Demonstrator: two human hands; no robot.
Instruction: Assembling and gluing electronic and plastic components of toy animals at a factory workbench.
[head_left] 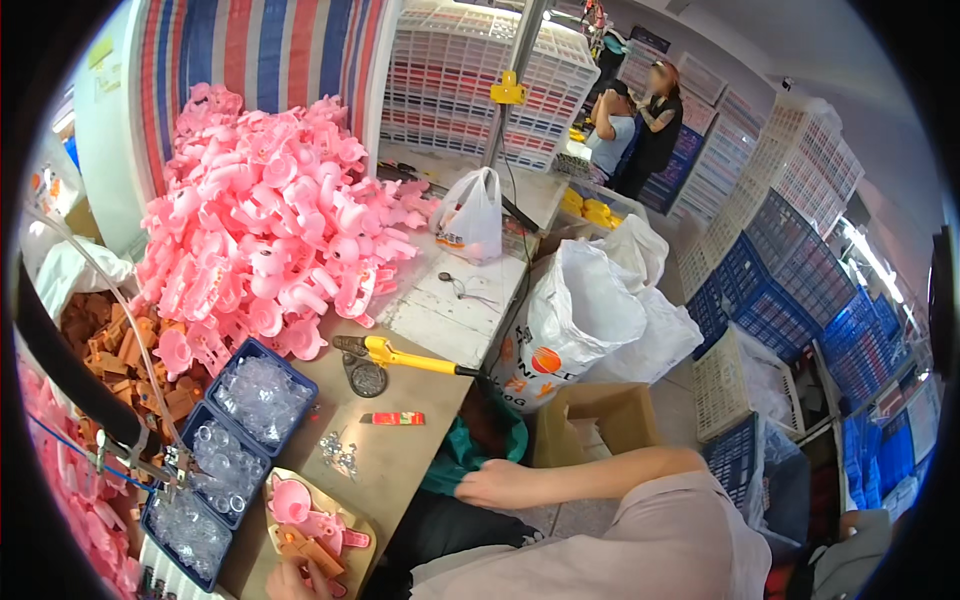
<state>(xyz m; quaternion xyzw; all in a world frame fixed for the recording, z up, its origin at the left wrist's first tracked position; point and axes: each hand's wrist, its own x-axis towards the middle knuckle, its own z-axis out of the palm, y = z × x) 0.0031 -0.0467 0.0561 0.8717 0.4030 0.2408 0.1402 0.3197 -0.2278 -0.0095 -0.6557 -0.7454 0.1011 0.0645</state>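
Observation:
At the table's near edge, my left hand [290,582] pinches an orange-brown plastic part [311,549]. That part lies against pink plastic pieces [293,500] on a yellowish fixture [362,527]. My right hand [490,484] is down beside the table, at the mouth of a green plastic bag [508,434]. Its fingers are too hidden to show whether they grip anything. Left of the fixture stand blue trays [262,352] of clear plastic parts. Small metal screws [338,455] lie loose on the tabletop behind the fixture.
A large heap of pink plastic parts [262,215] covers the far left of the table. Yellow-handled pliers [400,357] and a red packet [392,418] lie nearer. To the right are a cardboard box [560,425] and white sacks [570,310]. Two people [650,125] are far behind.

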